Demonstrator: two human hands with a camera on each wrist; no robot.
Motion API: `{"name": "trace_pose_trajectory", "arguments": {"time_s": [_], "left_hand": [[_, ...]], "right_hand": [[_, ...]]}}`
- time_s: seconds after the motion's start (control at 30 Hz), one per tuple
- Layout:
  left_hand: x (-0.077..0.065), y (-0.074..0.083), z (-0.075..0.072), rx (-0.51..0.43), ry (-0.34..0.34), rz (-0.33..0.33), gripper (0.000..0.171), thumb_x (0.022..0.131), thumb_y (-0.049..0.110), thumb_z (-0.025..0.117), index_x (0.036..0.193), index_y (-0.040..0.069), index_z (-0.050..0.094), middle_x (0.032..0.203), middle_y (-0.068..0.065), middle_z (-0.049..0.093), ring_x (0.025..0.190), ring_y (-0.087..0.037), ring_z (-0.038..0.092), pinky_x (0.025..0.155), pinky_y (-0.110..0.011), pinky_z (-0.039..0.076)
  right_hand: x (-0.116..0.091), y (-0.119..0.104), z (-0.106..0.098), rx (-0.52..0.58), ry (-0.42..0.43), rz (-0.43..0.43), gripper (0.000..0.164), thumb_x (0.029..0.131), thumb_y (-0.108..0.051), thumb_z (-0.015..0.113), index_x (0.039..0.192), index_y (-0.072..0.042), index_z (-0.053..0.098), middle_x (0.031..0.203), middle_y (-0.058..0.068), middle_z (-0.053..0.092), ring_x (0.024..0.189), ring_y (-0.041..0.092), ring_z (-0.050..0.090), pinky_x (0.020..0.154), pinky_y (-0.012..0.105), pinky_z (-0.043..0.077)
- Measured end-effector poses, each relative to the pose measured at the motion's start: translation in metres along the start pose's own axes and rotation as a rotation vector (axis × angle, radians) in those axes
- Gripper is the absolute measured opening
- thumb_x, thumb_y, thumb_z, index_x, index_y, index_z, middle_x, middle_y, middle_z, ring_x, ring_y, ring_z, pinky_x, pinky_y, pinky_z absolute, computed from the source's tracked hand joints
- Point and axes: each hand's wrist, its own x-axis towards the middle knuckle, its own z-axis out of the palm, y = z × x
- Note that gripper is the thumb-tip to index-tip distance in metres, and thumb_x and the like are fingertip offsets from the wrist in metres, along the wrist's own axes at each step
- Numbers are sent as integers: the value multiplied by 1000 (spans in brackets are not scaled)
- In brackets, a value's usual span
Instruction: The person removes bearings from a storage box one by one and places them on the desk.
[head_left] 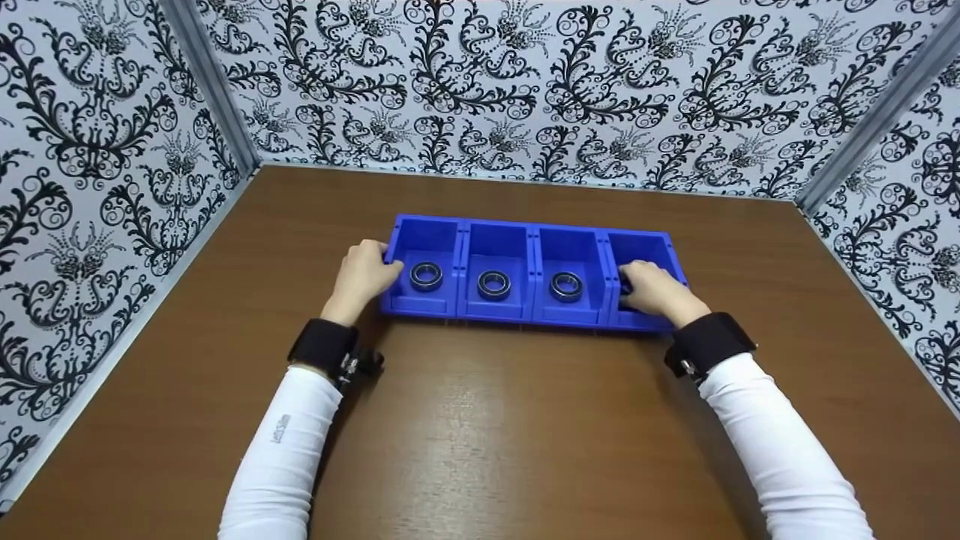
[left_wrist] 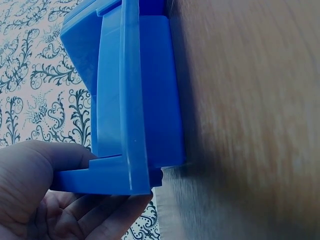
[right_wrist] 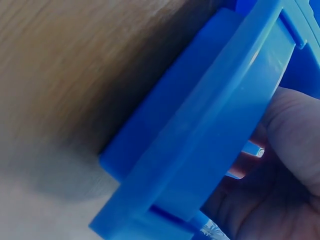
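Observation:
A blue bin row (head_left: 495,315) with side-by-side compartments lies on the table. In the head view, dark ring bearings lie in the three left compartments: a left one (head_left: 426,277), a middle one (head_left: 493,285) and a right one (head_left: 565,286). My left hand (head_left: 363,271) grips the row's left end wall, thumb inside and fingers outside, as the left wrist view shows. My right hand (head_left: 654,289) reaches into the rightmost compartment, fingers curled at a dark bearing (head_left: 625,286) mostly hidden by them. In the right wrist view, the bin's front lip (right_wrist: 200,120) covers the fingertips.
The brown wooden table (head_left: 465,427) extends around the bin row on all sides. Patterned panels (head_left: 487,90) stand behind and at both sides, joined by grey corner posts (head_left: 214,90). Black camera straps (head_left: 324,345) circle both wrists over white sleeves.

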Motion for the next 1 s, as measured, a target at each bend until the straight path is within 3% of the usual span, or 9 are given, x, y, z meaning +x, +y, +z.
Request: {"name": "trace_pose_trajectory", "arguments": {"time_s": [0.4,0.73,1.0], "left_hand": [[-1,2,-1,0,-17,-13,22,93,13,63,102,-3,75,90,-16,68,80,-31,59,76,-49,51],[-1,1,0,2,-11,-4,16,92,13,64,93,-1,72,87,-16,67,80,-33,61,77,-50,52],[0,0,1,-1,8,29,15,88,12,61,87,0,71,78,-9,63,76,-30,57,72,-46,49]], "right_hand": [[0,2,-2,13,13,-31,17,89,-7,74,97,6,65,98,28,67,102,51,63,89,65,49],[0,1,-5,13,7,-27,22,86,-4,73,104,8,69,103,30,68,105,51,63,92,65,49],[0,3,-9,5,34,-47,36,82,-2,73,114,14,67,108,33,67,108,53,62,95,65,48]]}}
